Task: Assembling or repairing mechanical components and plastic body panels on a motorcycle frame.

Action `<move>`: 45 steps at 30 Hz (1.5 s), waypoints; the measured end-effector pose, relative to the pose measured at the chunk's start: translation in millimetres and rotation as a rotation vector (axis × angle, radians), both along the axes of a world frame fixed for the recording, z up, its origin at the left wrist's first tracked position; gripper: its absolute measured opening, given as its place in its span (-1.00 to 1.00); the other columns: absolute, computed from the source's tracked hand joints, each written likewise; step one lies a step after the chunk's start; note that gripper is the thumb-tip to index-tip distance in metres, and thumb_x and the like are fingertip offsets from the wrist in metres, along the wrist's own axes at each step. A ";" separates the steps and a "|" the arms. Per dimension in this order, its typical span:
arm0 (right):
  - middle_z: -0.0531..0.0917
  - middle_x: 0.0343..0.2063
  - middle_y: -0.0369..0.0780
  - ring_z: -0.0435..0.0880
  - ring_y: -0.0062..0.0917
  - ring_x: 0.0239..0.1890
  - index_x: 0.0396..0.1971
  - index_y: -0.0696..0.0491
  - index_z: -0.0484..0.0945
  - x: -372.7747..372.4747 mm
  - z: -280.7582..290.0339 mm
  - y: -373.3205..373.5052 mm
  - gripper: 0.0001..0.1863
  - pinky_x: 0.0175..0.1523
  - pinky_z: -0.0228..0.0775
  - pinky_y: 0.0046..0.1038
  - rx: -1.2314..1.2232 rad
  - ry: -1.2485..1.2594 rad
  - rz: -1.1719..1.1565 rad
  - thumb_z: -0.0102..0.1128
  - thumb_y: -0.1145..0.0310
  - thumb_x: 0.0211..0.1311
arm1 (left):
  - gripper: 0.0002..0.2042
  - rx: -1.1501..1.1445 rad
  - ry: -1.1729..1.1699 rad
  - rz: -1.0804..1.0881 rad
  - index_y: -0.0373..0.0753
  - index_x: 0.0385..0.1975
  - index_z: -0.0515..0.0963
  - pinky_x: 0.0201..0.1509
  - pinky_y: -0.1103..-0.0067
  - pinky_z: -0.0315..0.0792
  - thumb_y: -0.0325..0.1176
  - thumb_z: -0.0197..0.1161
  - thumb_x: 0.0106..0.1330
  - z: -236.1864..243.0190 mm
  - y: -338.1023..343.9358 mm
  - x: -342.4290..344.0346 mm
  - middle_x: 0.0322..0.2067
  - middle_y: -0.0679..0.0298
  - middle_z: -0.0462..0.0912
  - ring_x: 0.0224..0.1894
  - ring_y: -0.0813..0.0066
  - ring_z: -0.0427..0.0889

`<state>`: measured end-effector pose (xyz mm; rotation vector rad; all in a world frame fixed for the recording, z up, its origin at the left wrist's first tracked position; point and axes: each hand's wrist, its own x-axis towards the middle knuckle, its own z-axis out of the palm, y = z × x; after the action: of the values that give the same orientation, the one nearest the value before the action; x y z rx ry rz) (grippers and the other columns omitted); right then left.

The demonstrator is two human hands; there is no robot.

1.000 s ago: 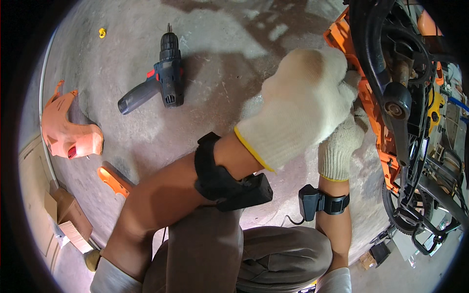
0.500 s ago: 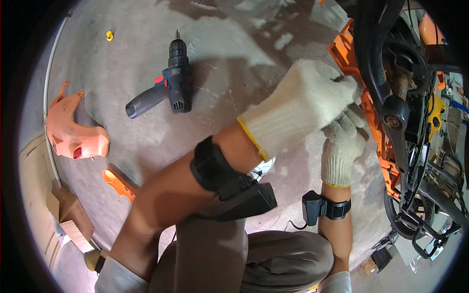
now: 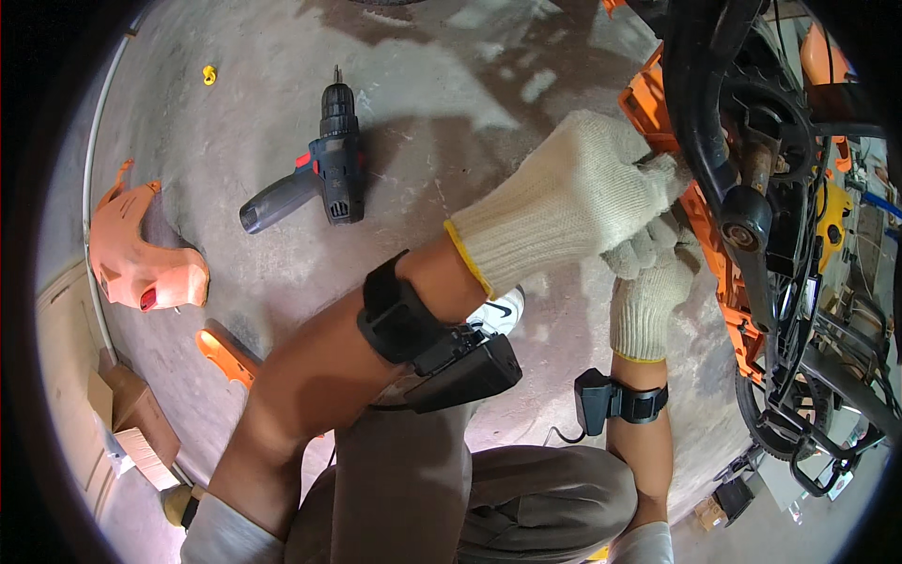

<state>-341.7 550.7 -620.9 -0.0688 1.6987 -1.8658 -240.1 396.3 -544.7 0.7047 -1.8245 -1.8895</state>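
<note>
Left hand [image 3: 592, 193] curls right of centre, right hand [image 3: 653, 271] half hidden below it, both narrow; whether either holds something, I cannot tell. Far left lies a fairing [image 3: 141, 254], upper left of centre a drill [image 3: 340, 162]; at right, just beside the fingers, an orange panel [image 3: 719, 249]. Since a second ago the left hand has rolled, showing more fingers, perhaps for finer work there.

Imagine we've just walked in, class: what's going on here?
A person's gloved left hand and right hand are close together by an orange panel on a black-framed machine. Anything they grip is hidden. A drill lies untouched on the floor, with a curved orange piece farther left.
</note>
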 end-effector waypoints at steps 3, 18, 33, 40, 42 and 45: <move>0.66 -0.11 -0.09 0.72 -0.37 -0.20 0.06 0.26 0.47 0.3 -2.3 -1.7 -0.71 -0.12 0.61 -0.42 0.212 0.455 0.139 -0.06 0.43 0.48 | -0.84 -0.192 -0.248 0.035 -0.28 -0.33 0.68 -0.40 0.43 0.57 -0.30 0.34 0.26 3.4 7.4 -2.8 -0.43 0.10 0.71 -0.51 0.19 0.72; 0.67 -0.14 -0.12 0.70 -0.44 -0.21 0.01 0.28 0.51 0.1 7.0 1.1 -0.74 -0.14 0.57 -0.45 0.354 0.487 0.207 0.03 0.49 0.44 | -0.75 -0.351 -0.238 0.081 -0.32 -0.42 0.64 -0.32 0.34 0.56 -0.22 0.37 0.26 4.5 11.1 -0.2 -0.46 0.06 0.70 -0.37 0.08 0.71; 0.68 -0.15 -0.15 0.69 -0.49 -0.21 -0.03 0.30 0.54 0.1 11.4 0.3 -0.76 -0.15 0.55 -0.46 0.414 0.506 0.203 0.12 0.52 0.39 | -0.69 -0.625 -0.445 -0.013 -0.33 -0.37 0.60 -0.38 0.37 0.56 -0.15 0.36 0.31 13.7 7.4 -4.8 -0.55 0.06 0.63 -0.52 0.24 0.68; 0.68 -0.16 -0.17 0.68 -0.51 -0.21 -0.05 0.30 0.56 -0.5 13.5 -0.2 -0.77 -0.16 0.53 -0.47 0.432 0.556 0.174 0.16 0.53 0.37 | -0.75 -0.257 -0.137 -0.026 -0.33 -0.39 0.60 -0.40 0.36 0.55 -0.22 0.35 0.24 3.6 0.5 5.9 -0.52 0.04 0.65 -0.46 0.19 0.72; 0.69 -0.18 -0.17 0.69 -0.51 -0.23 -0.05 0.30 0.57 -0.7 15.4 -1.7 -0.77 -0.16 0.53 -0.48 0.488 0.601 0.194 0.17 0.52 0.37 | -0.77 -0.243 -0.211 -0.028 -0.32 -0.35 0.60 -0.40 0.34 0.55 -0.25 0.33 0.23 4.2 2.3 4.1 -0.49 0.03 0.66 -0.43 0.14 0.72; 0.70 -0.16 -0.15 0.70 -0.48 -0.23 -0.04 0.31 0.56 -0.6 17.0 -5.6 -0.76 -0.14 0.54 -0.48 0.457 0.464 0.138 0.17 0.51 0.38 | -0.81 -0.726 -0.285 0.006 -0.31 -0.34 0.62 -0.40 0.33 0.54 -0.29 0.31 0.24 5.3 9.3 2.0 -0.49 0.04 0.65 -0.45 0.13 0.69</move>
<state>-342.4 545.1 -603.9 -0.4487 2.3306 -1.3887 -238.1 405.6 -539.4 0.7189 -2.4549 -1.0106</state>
